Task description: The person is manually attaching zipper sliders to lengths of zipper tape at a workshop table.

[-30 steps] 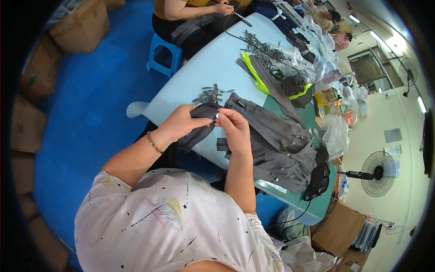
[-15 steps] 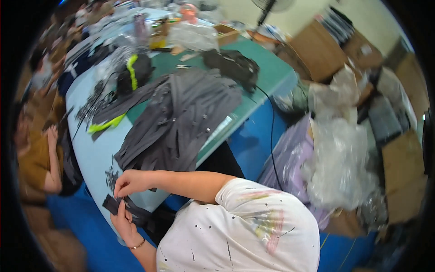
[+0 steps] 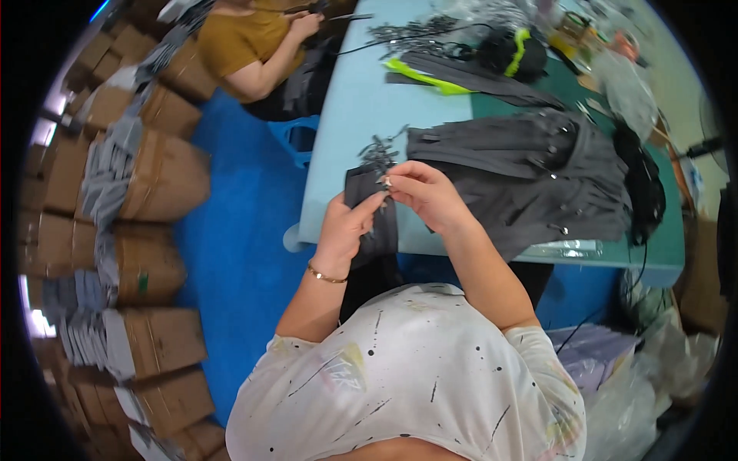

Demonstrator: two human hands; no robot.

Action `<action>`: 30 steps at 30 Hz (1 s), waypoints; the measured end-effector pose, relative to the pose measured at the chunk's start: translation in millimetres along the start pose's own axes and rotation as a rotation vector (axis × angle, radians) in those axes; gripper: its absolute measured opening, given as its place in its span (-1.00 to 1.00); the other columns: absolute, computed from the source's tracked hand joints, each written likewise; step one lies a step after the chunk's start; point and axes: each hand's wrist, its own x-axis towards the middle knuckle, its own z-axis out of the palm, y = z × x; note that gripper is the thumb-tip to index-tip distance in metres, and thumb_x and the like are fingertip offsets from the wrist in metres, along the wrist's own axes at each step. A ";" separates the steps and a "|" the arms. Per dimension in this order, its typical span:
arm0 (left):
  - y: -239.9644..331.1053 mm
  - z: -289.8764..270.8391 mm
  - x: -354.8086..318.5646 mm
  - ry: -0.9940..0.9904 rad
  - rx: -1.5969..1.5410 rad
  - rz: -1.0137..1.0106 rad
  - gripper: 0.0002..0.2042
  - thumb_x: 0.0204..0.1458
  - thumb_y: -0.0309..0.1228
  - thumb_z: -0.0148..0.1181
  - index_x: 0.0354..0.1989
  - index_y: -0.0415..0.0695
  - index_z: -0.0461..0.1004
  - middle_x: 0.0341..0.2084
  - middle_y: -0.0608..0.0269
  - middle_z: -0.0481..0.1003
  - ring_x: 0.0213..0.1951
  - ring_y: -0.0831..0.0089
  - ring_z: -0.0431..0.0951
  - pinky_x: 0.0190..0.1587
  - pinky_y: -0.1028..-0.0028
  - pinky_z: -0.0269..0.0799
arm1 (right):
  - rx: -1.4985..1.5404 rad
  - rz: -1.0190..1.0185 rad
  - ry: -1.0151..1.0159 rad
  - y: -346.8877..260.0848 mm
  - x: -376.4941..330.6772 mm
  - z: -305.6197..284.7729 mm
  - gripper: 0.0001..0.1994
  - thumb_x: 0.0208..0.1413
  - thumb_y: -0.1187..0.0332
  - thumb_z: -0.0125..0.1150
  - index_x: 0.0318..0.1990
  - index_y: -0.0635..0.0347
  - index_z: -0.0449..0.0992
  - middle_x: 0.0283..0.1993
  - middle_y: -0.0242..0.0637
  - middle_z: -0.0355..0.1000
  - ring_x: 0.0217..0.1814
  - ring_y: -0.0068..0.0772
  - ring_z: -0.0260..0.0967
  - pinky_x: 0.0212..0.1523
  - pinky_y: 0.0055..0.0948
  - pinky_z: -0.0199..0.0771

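Observation:
At the table's near edge, my left hand (image 3: 344,228) is closed on a folded dark grey garment piece (image 3: 360,184), with its thumb on top. My right hand (image 3: 434,196) meets it there, thumb and forefinger pinched on a small, pale, shiny piece (image 3: 386,181) against the cloth; its exact kind is too small to tell. Just beyond my fingers lies a tangle of small dark strips (image 3: 378,150). A larger dark grey garment (image 3: 507,180) with shiny round fasteners is spread to the right of my hands.
Neon-yellow trim (image 3: 430,79) and a black bundle (image 3: 511,58) lie farther along the table (image 3: 338,115). Across on the left, a co-worker (image 3: 254,50) sits on a blue stool (image 3: 296,138). Stacked cardboard boxes (image 3: 165,180) line the left side. Plastic-wrapped bundles (image 3: 596,357) stand at right.
The view has swung left, bringing the stacked boxes in and shifting the table rightward. Both hands stay together at the dark grey garment piece, still pinching there.

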 end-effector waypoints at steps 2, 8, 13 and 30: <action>3.1 -7.6 -4.9 0.005 -0.008 0.013 -0.87 -0.01 -0.47 0.19 -0.30 -0.20 0.44 -0.56 0.40 0.42 -0.71 0.77 0.17 -0.69 0.69 -0.02 | 0.036 0.047 -0.062 8.2 5.4 4.2 -0.90 0.05 0.47 0.15 -0.26 0.21 0.47 -0.26 -0.37 0.44 -0.24 -0.58 0.38 -0.17 -0.60 0.39; 3.2 -11.6 -0.7 0.013 -0.017 -0.022 -0.84 -0.03 -0.43 0.22 -0.30 -0.20 0.45 -0.56 0.38 0.43 -0.71 0.79 0.15 -0.69 0.72 -0.04 | 0.007 0.053 -0.075 4.7 8.9 2.7 -0.90 0.04 0.47 0.18 -0.27 0.20 0.47 -0.28 -0.39 0.44 -0.24 -0.59 0.36 -0.18 -0.60 0.38; 2.4 -7.8 0.0 0.009 -0.049 -0.039 -0.85 -0.02 -0.44 0.22 -0.32 -0.20 0.43 -0.56 0.39 0.42 -0.71 0.79 0.15 -0.70 0.72 -0.05 | -0.132 -0.015 -0.109 2.9 6.4 -0.9 -0.94 0.07 0.46 0.14 -0.29 0.21 0.46 -0.28 -0.39 0.43 -0.25 -0.60 0.36 -0.18 -0.60 0.37; 4.3 -1.6 -0.6 0.120 -0.027 0.142 -0.88 0.11 -0.45 0.03 -0.26 -0.25 0.37 -0.62 0.39 0.35 -0.74 0.74 0.13 -0.73 0.68 -0.05 | -0.165 0.030 0.040 22.5 1.6 5.4 -0.55 -0.08 0.46 0.29 0.01 0.20 0.31 -0.17 -0.33 0.30 -0.24 -0.55 0.31 -0.26 -0.56 0.38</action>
